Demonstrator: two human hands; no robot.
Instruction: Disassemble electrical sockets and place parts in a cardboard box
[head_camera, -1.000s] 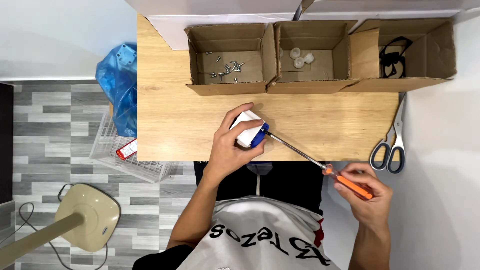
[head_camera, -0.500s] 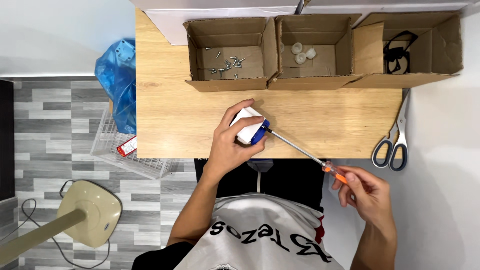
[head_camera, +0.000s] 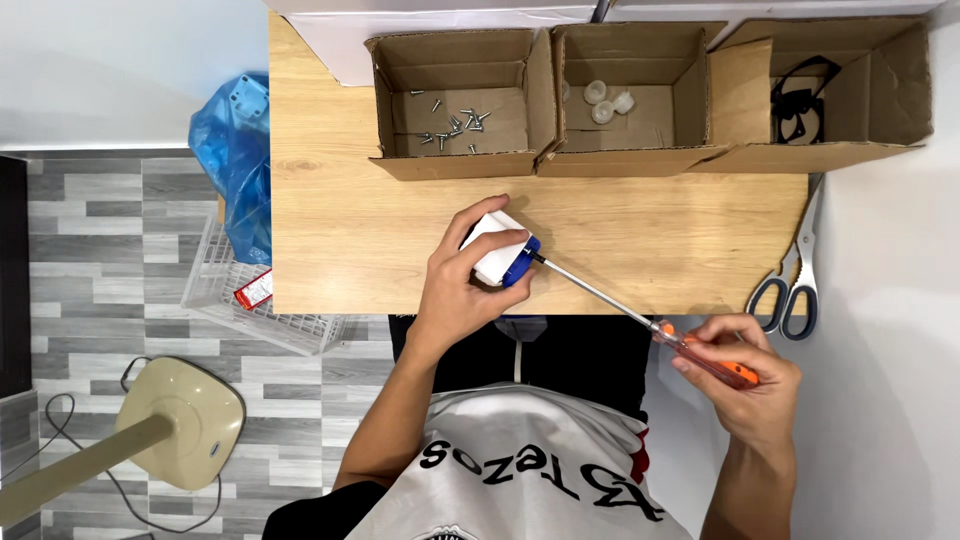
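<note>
L hand (head_camera: 462, 285) clenched round white-blue part (head_camera: 503, 252), held on desk (head_camera: 340, 240) edge. R hand (head_camera: 745, 385) grasps orange handle of screwdriver (head_camera: 640, 318); shaft runs up-left from that grip, tip at part's blue end. Boxes beyond L grip: screws (head_camera: 455, 120), white caps (head_camera: 605, 100). Scissors (head_camera: 795, 275) just above R hand

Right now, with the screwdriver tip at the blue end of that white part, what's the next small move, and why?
Probably keep turning the screwdriver with the right hand while the left hand steadies the white part. The tip meets its blue end, and both hands are in place.
</note>
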